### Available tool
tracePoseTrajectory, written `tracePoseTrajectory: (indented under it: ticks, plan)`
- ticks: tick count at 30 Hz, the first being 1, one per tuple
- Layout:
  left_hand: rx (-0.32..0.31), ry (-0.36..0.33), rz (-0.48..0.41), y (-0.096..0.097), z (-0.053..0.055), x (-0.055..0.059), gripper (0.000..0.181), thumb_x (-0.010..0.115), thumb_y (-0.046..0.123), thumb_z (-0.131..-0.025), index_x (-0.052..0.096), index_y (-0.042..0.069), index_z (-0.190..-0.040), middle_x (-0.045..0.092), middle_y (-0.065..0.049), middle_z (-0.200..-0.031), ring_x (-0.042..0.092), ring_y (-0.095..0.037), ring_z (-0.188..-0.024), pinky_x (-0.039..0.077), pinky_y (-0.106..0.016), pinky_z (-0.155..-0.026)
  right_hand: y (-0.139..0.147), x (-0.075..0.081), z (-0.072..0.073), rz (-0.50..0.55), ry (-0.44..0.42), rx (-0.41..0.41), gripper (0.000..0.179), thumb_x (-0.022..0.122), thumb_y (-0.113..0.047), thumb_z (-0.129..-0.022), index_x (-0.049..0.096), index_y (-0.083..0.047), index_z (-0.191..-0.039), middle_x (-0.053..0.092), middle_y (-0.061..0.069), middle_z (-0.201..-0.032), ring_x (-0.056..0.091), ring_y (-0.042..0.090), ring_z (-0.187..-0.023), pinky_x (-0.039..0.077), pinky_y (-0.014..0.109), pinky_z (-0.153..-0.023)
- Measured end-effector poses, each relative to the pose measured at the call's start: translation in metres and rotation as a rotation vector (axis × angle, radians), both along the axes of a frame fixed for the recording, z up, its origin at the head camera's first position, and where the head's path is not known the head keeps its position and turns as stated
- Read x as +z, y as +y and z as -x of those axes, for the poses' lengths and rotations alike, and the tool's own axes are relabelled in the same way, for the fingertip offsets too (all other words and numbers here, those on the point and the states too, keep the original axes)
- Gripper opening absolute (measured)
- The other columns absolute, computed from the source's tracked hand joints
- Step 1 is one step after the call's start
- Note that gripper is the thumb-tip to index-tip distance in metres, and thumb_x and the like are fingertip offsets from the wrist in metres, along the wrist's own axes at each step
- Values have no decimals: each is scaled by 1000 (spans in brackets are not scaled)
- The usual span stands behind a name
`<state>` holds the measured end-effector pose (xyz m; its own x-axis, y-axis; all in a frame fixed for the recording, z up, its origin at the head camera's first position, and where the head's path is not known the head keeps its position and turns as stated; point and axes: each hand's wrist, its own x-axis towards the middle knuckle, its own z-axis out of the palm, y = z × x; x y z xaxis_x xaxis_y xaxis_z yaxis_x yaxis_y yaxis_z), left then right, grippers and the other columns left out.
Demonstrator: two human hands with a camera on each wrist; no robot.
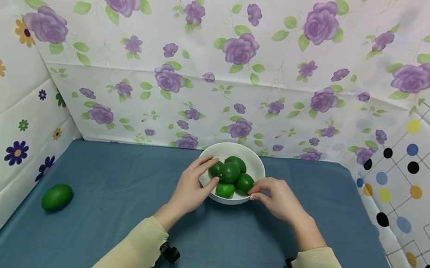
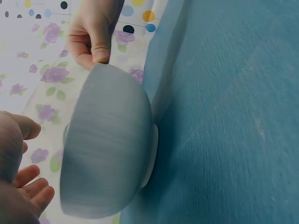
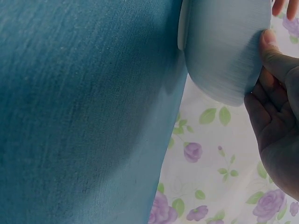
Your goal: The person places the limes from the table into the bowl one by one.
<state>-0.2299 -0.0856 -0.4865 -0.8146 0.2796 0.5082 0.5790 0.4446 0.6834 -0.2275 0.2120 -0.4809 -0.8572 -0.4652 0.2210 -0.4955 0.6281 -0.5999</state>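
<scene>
A white bowl with several green limes in it stands at the back of the table. My right hand pinches the bowl's right rim between thumb and fingers; the right wrist view shows the thumb on the outer wall. Over the left rim is my left hand, its fingers spread and loosely bent beside the limes. In the left wrist view its fingers appear apart from the bowl's wall, with nothing between them. The limes are hidden from the right wrist view.
One more lime lies on the blue tablecloth far to the left. A flowered cloth hangs right behind the bowl. Patterned cloths also hang along the left and right sides.
</scene>
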Motion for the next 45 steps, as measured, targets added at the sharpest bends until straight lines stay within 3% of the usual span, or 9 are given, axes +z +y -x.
tracePoseTrajectory:
  ticks: [7, 13, 19, 26, 34, 39, 45]
  plan:
    - [48, 17, -49, -29, -13, 0, 49, 75, 11, -103, 63, 7, -150, 56, -17, -155, 54, -35, -142, 52, -58, -111, 1, 0, 0, -2, 1, -1, 8, 83, -16, -95, 84, -14, -103, 77, -4, -111, 71, 25, -111, 62, 54, -94]
    - [122, 33, -31, -59, -22, -4, 51, 77, 9, -101, 64, 9, -150, 57, -12, -154, 54, -35, -142, 51, -61, -111, 2, 1, 1, -15, -7, -9, 9, 83, -17, -96, 85, -14, -103, 77, -4, -112, 71, 25, -113, 62, 54, -95]
    - [185, -10, -8, -91, -31, -10, 51, 77, 9, -101, 63, 8, -150, 57, -13, -154, 56, -39, -140, 51, -64, -108, 4, -1, 2, -17, 1, -17, 8, 83, -17, -95, 85, -16, -102, 77, -5, -111, 71, 25, -113, 62, 53, -95]
    - [262, -36, 25, -140, -47, -13, 50, 75, 9, -102, 62, 5, -150, 55, -18, -154, 55, -44, -137, 51, -66, -106, 2, 0, 1, -9, -4, -6, 8, 82, -17, -96, 85, -15, -103, 77, -5, -111, 71, 25, -112, 62, 55, -95]
    - [407, -29, 104, -195, -61, -12, 50, 75, 8, -101, 63, 4, -149, 56, -21, -152, 56, -48, -133, 52, -68, -99, 1, 1, 1, -14, 4, -3, 8, 82, -17, -96, 85, -15, -103, 77, -5, -110, 71, 25, -111, 63, 53, -93]
    - [461, -2, 175, -223, -67, -10, 52, 78, 7, -99, 62, 1, -149, 55, -25, -151, 53, -52, -134, 49, -70, -98, 0, 0, 1, -16, 5, -2, 8, 83, -17, -96, 85, -15, -103, 77, -5, -110, 72, 24, -110, 63, 51, -92]
    - [518, -45, 285, -256, -72, -12, 57, 76, 8, -100, 57, -1, -153, 48, -32, -153, 48, -57, -134, 45, -75, -97, -1, 0, 0, -19, 5, -5, 8, 82, -17, -96, 84, -15, -103, 77, -5, -110, 71, 24, -110, 63, 51, -92]
